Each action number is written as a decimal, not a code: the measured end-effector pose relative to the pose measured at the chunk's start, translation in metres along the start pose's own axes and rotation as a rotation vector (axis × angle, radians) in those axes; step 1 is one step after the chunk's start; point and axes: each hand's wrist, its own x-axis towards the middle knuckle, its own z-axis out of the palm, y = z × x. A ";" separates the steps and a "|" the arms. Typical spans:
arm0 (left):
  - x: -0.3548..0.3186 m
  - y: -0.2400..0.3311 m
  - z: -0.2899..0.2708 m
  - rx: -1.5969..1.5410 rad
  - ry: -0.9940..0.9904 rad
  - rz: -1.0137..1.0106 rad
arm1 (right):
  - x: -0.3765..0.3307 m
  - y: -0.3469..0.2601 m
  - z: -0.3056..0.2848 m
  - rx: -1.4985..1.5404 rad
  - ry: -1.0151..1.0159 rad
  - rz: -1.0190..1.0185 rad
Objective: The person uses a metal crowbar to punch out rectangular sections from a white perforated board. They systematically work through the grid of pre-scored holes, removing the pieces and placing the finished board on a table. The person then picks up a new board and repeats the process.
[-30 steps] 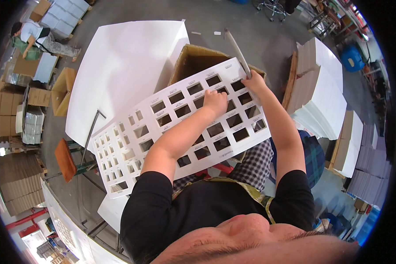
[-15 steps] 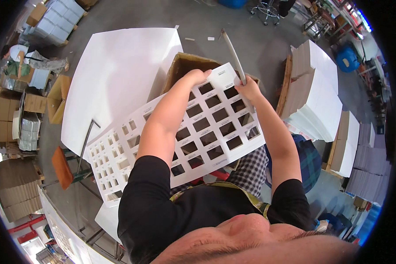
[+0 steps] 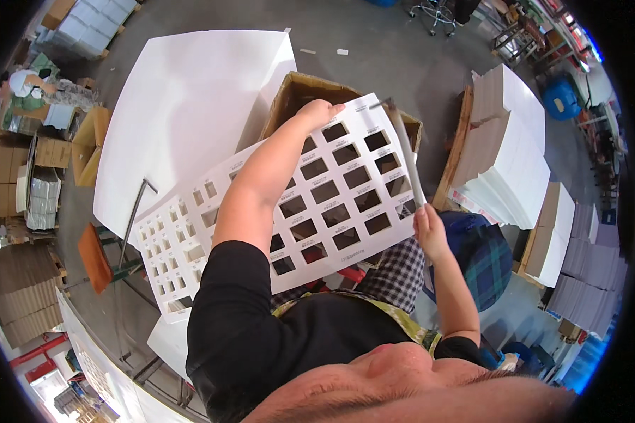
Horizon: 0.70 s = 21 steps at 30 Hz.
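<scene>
Here you are with your left hand (image 3: 317, 113) gripping the top edge of the white board (image 3: 313, 211), thumb on its near face close to the upper right corner. Your right hand (image 3: 430, 227) is wrapped around the lower end of a long pale stick (image 3: 407, 151), which runs up beside the board's right edge, its short dark tip bent across that upper corner; whether stick and board touch, you cannot tell. And the board itself: slanting in front of you above your checked trousers (image 3: 396, 271), higher on the right, its rows of windows large on the right and small on the left. It cuts across the view of an open cardboard box (image 3: 415, 130) just beyond. Big white sheets (image 3: 197, 106) spread out on your left, while a tall white stack (image 3: 511, 155) stands well off to your right.
</scene>
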 end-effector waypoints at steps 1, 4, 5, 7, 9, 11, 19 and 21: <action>0.000 -0.002 0.001 -0.009 -0.004 0.004 | -0.004 0.007 0.006 0.022 0.013 0.128; -0.002 -0.004 0.003 0.022 0.013 0.007 | -0.012 0.016 0.012 0.174 -0.026 0.161; -0.003 -0.005 0.003 0.042 0.023 0.007 | -0.016 0.016 0.013 0.129 0.013 0.119; -0.005 -0.005 0.003 0.032 0.021 0.013 | -0.024 0.012 0.015 0.172 0.058 -0.045; -0.008 -0.005 0.003 0.017 0.018 0.003 | -0.033 0.008 0.023 0.103 0.148 -0.250; -0.011 -0.005 0.003 -0.001 0.014 -0.020 | -0.032 0.005 0.033 -0.060 0.184 -0.296; -0.016 -0.011 0.004 0.033 0.027 -0.006 | -0.042 0.002 0.041 -0.043 0.157 -0.198; -0.018 -0.012 0.005 0.023 0.019 -0.005 | -0.045 0.003 0.045 -0.057 0.169 -0.459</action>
